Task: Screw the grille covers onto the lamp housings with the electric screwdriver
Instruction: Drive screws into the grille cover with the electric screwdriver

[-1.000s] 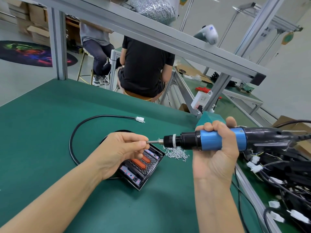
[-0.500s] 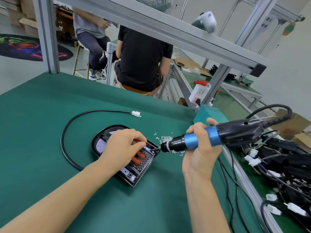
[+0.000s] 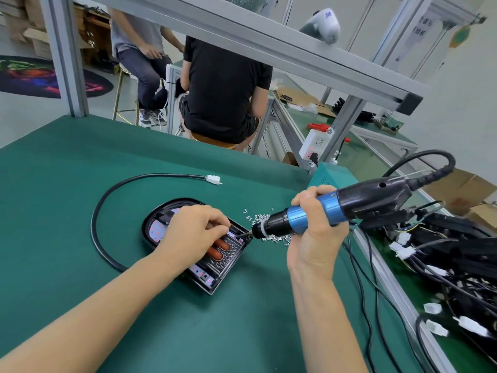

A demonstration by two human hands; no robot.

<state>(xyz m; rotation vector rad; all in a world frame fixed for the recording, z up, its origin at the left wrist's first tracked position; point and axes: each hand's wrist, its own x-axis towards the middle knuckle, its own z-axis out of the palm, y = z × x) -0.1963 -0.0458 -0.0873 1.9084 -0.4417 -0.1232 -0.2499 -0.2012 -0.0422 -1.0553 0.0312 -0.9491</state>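
Blue-sleeved electric screwdriver [image 3: 317,215] gripped in right hand [image 3: 317,235], slanting down-left, bit at far right corner of grille cover [image 3: 228,254] on lamp housing [image 3: 161,224], pressed under curled left hand [image 3: 193,232].

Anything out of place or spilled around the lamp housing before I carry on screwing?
Loose screws lie scattered on the green mat beside the lamp housing, under the electric screwdriver; a few strays sit apart from the pile. Nothing looks damaged.

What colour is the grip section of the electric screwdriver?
Blue, between black ends, on the electric screwdriver in the right hand; the head view shows it.
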